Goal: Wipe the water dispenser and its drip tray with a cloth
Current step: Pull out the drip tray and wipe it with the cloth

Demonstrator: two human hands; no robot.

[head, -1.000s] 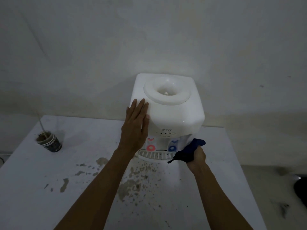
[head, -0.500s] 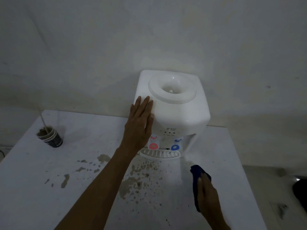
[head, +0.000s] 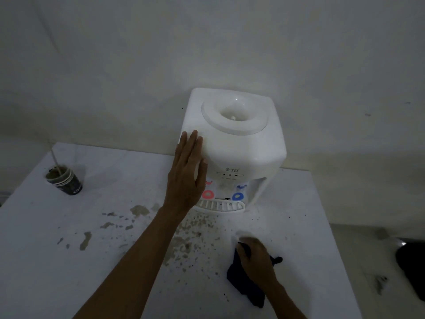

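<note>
A white tabletop water dispenser [head: 241,148] stands at the back of the table against the wall, with a red tap and a blue tap above its slotted white drip tray [head: 222,206]. My left hand [head: 187,171] lies flat with fingers extended against the dispenser's left front corner. My right hand [head: 256,259] presses a dark blue cloth [head: 246,288] onto the tabletop, in front of and to the right of the drip tray, well apart from the dispenser.
The white table [head: 69,261] carries brown splashes and specks in front of the dispenser. A dark paper cup [head: 65,181] with a stick in it stands at the far left. A dark object [head: 411,268] lies on the floor past the table's right edge.
My right hand has pulled the cloth away from the dispenser's lower right front and down onto the tabletop, then slightly left. My left hand stays on the dispenser.
</note>
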